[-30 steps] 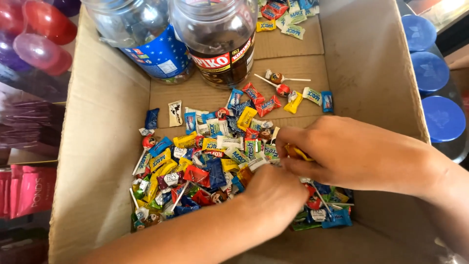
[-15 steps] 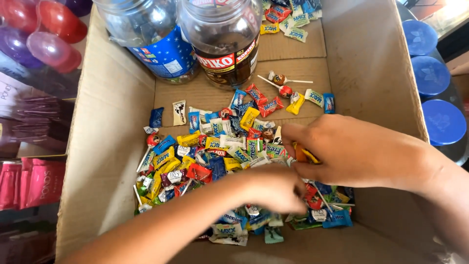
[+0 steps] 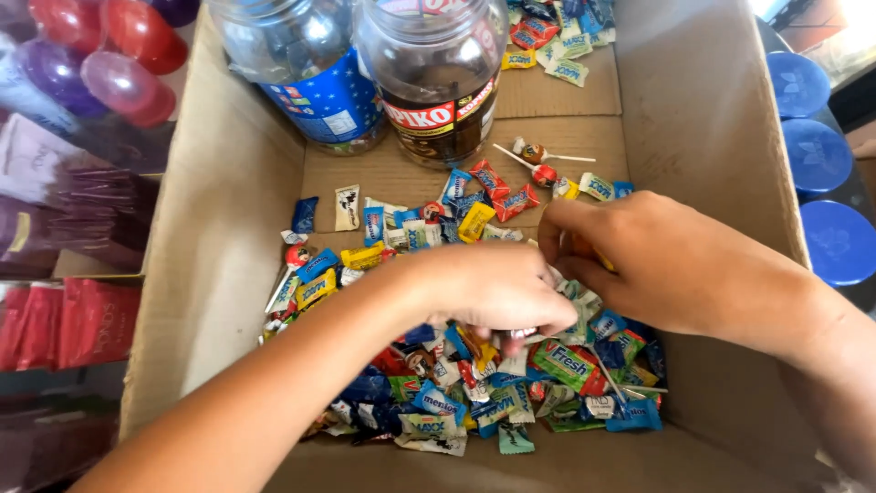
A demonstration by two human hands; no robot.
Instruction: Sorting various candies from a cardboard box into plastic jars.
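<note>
An open cardboard box (image 3: 219,256) holds a heap of small wrapped candies (image 3: 429,237) in blue, red, yellow, green and white. My left hand (image 3: 497,288) reaches in from the lower left, palm down, fingers curled into the middle of the heap and closed around several candies. My right hand (image 3: 657,256) comes in from the right and rests beside it, its fingertips pinching a yellow-orange wrapped candy (image 3: 584,246). Two lollipops (image 3: 538,164) lie on the bare box floor behind the heap.
Two plastic jars stand at the back of the box: a blue-labelled one (image 3: 310,73) and a dark-labelled one (image 3: 433,82). Blue lids (image 3: 821,155) line the right outside. Red and purple balloons (image 3: 100,46) and packets (image 3: 64,319) sit to the left.
The camera has tilted so the box sits lower in view. My left hand has slid up into the middle of the heap, closer to my right hand, which shifted slightly upward.
</note>
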